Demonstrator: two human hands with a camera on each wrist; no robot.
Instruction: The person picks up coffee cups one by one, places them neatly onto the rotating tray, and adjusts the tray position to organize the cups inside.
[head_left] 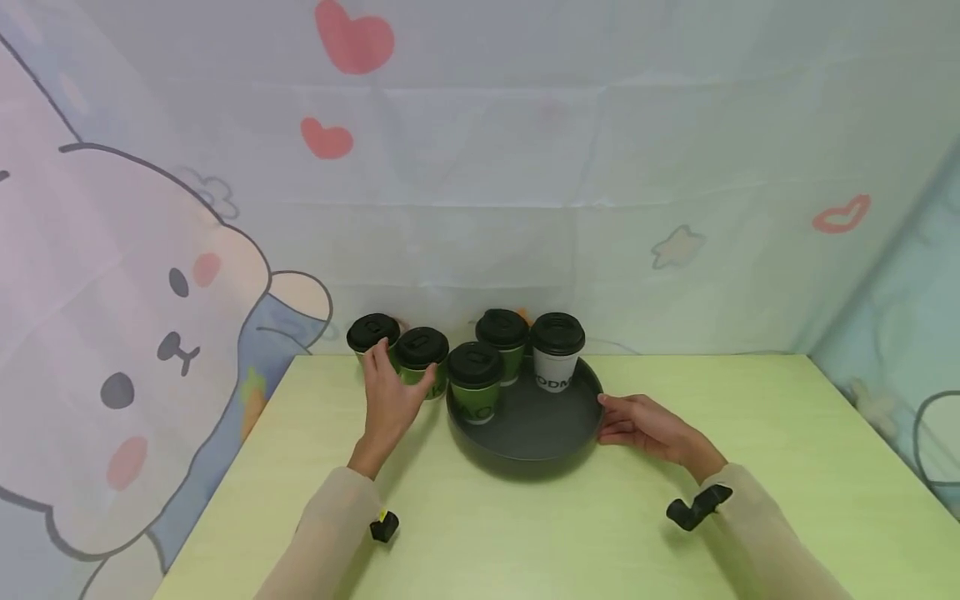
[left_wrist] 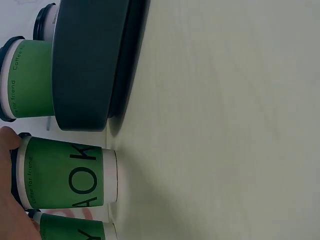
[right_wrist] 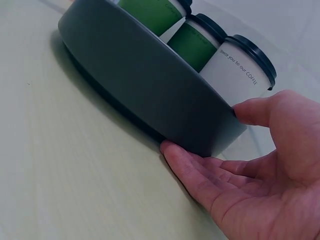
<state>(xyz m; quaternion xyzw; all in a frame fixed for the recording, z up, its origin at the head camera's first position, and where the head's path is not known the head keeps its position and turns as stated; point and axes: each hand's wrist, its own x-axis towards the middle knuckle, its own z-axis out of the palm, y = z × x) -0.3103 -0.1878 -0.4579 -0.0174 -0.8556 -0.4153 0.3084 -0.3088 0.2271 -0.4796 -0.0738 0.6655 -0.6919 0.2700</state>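
My left hand [head_left: 392, 400] spans a green paper cup [left_wrist: 65, 172] with a black lid, thumb and fingers spread at either side of the lid; firm contact cannot be told. That cup stands upright on the table, left of a round dark grey tray [head_left: 536, 429]. Another green cup [left_wrist: 72, 227] stands farther left, partly hidden by the hand. With the thumb at the rim and fingers at the lower edge, my right hand [right_wrist: 255, 170] holds the tray's right side. Inside it stand two lidded green cups [head_left: 476, 396] and one lidded white cup [head_left: 555, 367].
The pale table [head_left: 517, 533] runs back to a hanging cloth [head_left: 465, 250] printed with hearts and a cartoon animal. Small black devices [head_left: 697, 507] are strapped at both wrists.
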